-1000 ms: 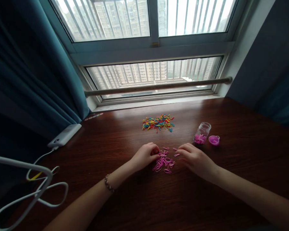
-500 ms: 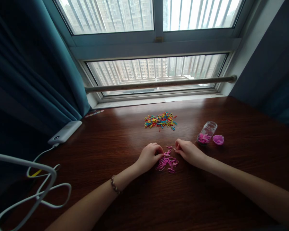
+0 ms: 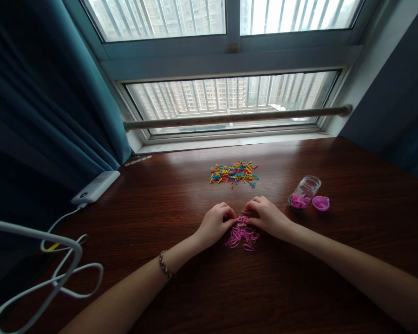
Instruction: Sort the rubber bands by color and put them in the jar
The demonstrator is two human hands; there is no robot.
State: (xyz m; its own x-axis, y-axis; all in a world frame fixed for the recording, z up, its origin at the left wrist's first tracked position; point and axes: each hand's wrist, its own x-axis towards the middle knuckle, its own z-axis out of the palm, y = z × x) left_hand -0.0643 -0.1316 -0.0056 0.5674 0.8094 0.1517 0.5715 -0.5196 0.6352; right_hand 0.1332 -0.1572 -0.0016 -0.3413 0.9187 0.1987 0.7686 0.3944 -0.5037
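Note:
A small heap of pink rubber bands [image 3: 243,235] lies on the dark wooden table [image 3: 230,287]. My left hand [image 3: 215,223] rests at the heap's left edge with fingers curled onto the bands. On the heap's far right side, my right hand [image 3: 267,215] pinches at the bands with curled fingers. The fingertips of both hands nearly meet above the heap. Whether either hand has a band pinched is too small to tell. A clear little jar [image 3: 304,192] lying tilted holds pink bands, and its pink lid [image 3: 321,203] sits beside it.
A pile of mixed-colour rubber bands [image 3: 234,171] lies farther back near the window sill. A white power bank [image 3: 95,187] with a white cable [image 3: 61,273] sits at the left by the teal curtain [image 3: 52,93]. A metal rail [image 3: 237,118] runs along the window.
My right hand has moved left from beside the jar to the far side of the pink heap, close to my left hand. The left hand has hardly shifted.

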